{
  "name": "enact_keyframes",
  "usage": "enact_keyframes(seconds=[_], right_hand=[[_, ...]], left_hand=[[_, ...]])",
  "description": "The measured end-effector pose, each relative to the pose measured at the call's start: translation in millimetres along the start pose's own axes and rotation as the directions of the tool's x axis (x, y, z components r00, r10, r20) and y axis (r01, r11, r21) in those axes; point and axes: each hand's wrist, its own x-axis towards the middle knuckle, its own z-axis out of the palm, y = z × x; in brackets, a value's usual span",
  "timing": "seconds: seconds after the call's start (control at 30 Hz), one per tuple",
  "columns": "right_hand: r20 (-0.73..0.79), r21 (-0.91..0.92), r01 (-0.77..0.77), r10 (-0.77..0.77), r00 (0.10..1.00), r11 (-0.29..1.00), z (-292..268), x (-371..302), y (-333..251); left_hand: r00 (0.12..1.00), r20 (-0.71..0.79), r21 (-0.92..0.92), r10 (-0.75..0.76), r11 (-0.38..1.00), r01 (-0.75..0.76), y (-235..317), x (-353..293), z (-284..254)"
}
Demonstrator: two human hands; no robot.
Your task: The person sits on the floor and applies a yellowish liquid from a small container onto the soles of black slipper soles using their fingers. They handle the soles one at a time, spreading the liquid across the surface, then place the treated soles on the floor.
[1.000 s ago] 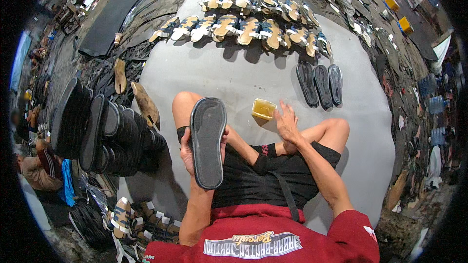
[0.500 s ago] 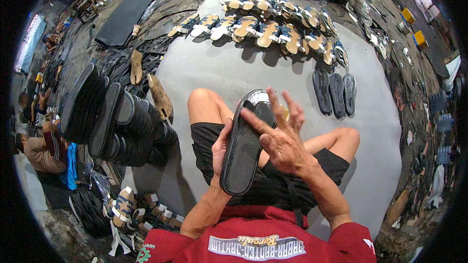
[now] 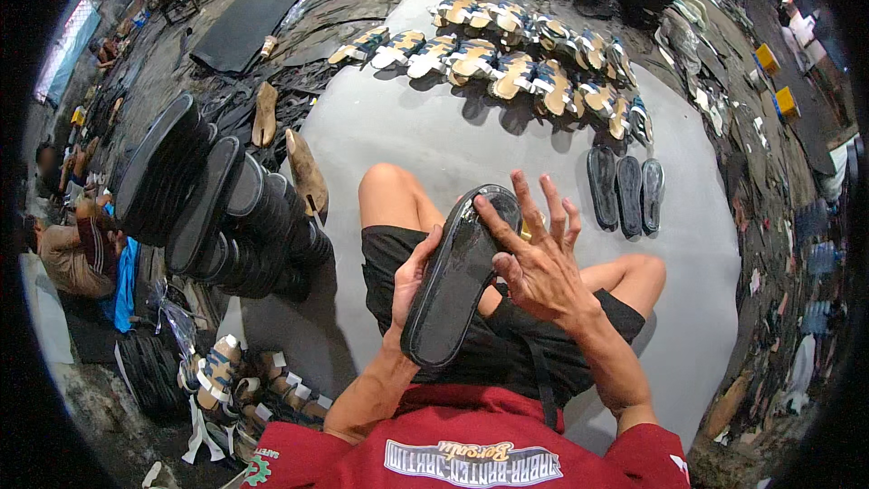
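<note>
My left hand (image 3: 416, 281) grips a black shoe sole (image 3: 453, 285) along its left edge, fingers passing underneath and thumb on the rim. The sole is tilted above my lap, toe end away from me. A wet, glossy film shows on its upper face near the toe. My right hand (image 3: 548, 267) is open over the sole's right side, fingers spread, with the index fingertip on the face near the toe. Something small and yellowish shows partly behind the right fingers; what it is cannot be made out.
Three black soles (image 3: 626, 192) lie on the grey sheet (image 3: 697, 308) to the right. Rows of sandals (image 3: 475, 59) stand at the far side. Stacked black soles (image 3: 208, 195) and a wooden shoe last (image 3: 306, 172) are at left. A person (image 3: 77, 258) sits beyond the stack.
My right index finger has shifted toward the toe, and the other fingers have spread wider. The glossy patch at the toe looks less bright. The whole view has shifted slightly.
</note>
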Motion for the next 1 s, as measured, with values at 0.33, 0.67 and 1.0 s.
enact_keyframes(seconds=[0.33, 0.67, 1.0], right_hand=[[0.139, -0.05, 0.111, -0.104, 0.985, 0.993, -3, -3, -3], [0.187, 0.035, 0.187, -0.19, 0.964, 0.982, -5, -8, -14], [0.222, 0.118, 0.228, -0.249, 0.943, 0.967, -6, -15, -28]], left_hand=[[0.991, -0.115, -0.038, -0.069, 0.997, 0.065, 2, 3, -7], [0.99, -0.134, 0.002, -0.052, 0.999, 0.052, 5, 4, -11], [0.994, -0.113, 0.056, 0.013, 0.998, -0.007, 8, 7, -15]])
